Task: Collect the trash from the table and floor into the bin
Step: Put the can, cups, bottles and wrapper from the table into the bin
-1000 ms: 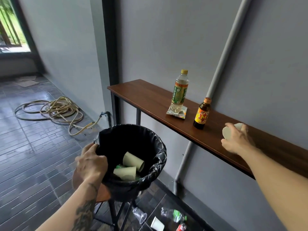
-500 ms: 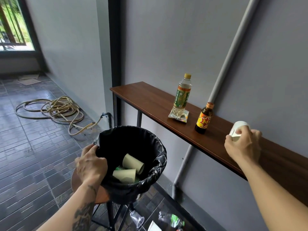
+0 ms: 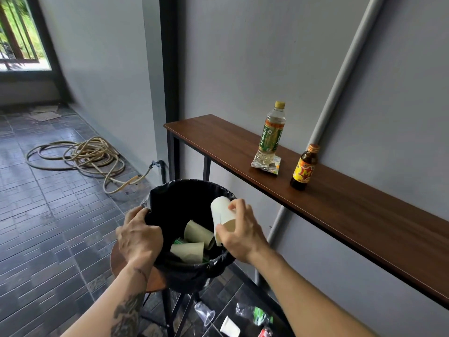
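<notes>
Step in hand: dropping a cup into the bin. Right hand (image 3: 239, 233) closed around white paper cup (image 3: 222, 215), held tilted over the right side of the bin (image 3: 170, 195) mouth, base up and away, open end down toward the palm. Left hand (image 3: 138, 237) clamped on the near-left rim, pinching the black liner, steadying the bin on a small round stool (image 3: 116, 261). Two tan cups (image 3: 192, 242) already lying inside on their sides, a bit of green wrapper between them.

Next move, as a guess: open the fingers and let the cup fall, no aiming needed since it hangs inside the rim line. Then back to the table (image 3: 340, 207) on the right for tea bottle (image 3: 271, 135), the foil packet (image 3: 266, 164) under it, and small brown bottle (image 3: 303, 167) just to its right. Floor trash near right, below the bin: clear plastic cup (image 3: 205, 312), white cup (image 3: 229, 327), crumpled clear-and-green bag (image 3: 257, 314), something red at the bottom edge, too cropped to name.

Versus half a second ago: right hand then at the table edge far right with the cup just lifted; now swung left over the bin. Left hand unchanged on the rim. Bottles, packet unmoved. Hose (image 3: 80, 154) coiled far left on tiles, not trash, ignore.
</notes>
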`<state>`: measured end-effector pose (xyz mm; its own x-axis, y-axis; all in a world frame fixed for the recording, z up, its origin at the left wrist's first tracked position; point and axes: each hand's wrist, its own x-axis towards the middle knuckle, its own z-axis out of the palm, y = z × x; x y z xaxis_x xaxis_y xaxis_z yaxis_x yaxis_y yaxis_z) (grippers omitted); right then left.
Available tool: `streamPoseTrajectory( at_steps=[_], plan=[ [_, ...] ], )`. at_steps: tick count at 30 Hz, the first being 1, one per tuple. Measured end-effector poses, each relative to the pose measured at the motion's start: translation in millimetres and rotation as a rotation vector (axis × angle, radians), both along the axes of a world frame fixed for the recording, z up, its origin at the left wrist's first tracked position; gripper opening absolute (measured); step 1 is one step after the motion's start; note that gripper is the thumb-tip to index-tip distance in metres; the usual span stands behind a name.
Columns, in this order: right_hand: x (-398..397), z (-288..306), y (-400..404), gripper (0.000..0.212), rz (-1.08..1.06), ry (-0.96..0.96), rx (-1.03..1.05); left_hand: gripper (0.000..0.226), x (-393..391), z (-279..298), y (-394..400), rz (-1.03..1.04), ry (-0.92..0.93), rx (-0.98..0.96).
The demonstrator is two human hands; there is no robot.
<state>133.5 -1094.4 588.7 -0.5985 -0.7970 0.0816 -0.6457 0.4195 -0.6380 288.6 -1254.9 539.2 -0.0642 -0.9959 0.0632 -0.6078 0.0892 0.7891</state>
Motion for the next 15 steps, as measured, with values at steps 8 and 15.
streamPoseTrajectory(
  at_steps=[8,15],
  plan=[
    [-14,1,-11,0.043,-0.096,0.099,-0.007,0.056,1,-1,0,-0.022,0.019,0.002],
    [-97,37,20,0.053,-0.698,0.146,-0.515,0.055,3,-10,-11,-0.024,0.003,-0.035]
  ],
)
